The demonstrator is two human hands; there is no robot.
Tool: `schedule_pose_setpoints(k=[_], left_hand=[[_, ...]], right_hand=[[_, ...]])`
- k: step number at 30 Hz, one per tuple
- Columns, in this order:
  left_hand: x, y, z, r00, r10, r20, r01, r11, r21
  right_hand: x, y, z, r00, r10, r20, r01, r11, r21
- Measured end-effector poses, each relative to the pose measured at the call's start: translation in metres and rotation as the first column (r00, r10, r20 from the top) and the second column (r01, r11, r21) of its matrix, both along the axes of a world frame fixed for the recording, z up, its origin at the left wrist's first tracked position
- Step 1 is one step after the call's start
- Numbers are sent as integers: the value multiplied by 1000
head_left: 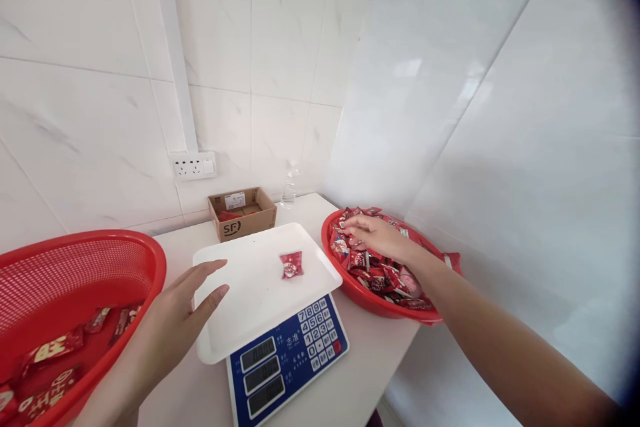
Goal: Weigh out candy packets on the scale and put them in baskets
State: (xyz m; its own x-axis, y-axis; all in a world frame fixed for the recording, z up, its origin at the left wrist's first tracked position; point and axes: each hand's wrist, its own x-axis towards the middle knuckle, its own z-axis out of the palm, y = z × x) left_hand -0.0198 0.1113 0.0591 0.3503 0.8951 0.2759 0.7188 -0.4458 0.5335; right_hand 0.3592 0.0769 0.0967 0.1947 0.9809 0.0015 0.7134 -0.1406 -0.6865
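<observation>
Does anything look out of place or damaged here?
One thing: a red packet at the far right edge of the right basket appears to poke past the rim, unlike most of the heap. How it rests is unclear. No spill or damage shows.

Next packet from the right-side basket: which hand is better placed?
Right, I'd say. The right hand is at the wrapped packets in that red basket. The left hand is empty at the left side of the white tray, across from them.
</observation>
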Motion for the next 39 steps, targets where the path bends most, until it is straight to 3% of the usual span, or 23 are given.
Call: schedule_pose_setpoints(k=[2,4,7,12,16,22,30,39], left_hand=[[-1,0,1,1000,7,7,-7,1000,-5],[-1,0,1,1000,8,10,-8,1000,-2],[1,0,1,1000,0,-3,0,1000,1],[4,-1,-2,999,-38,-15,38,999,-10],[5,-1,-3,998,-50,-35,49,999,-16],[8,-1,-4,995,-76,-59,76,997,-2],[5,-2,-3,995,-72,-66,68,996,-56],[3,0,-4,997,-68,-44,66,996,-57]], right_hand=[[10,-1,-7,942,79,325,-16,981,-191],[20,-5,-21,839,192,509,27,920,-392],[28,-10,-40,799,216,561,114,862,-493],[29,-11,-55,778,273,565,122,817,-563],[23,-6,-62,747,259,612,161,823,-545],[24,-4,-63,743,274,611,119,844,-523],[27,-3,-70,741,177,648,152,895,-418],[47,-19,-41,868,56,494,94,957,-273]])
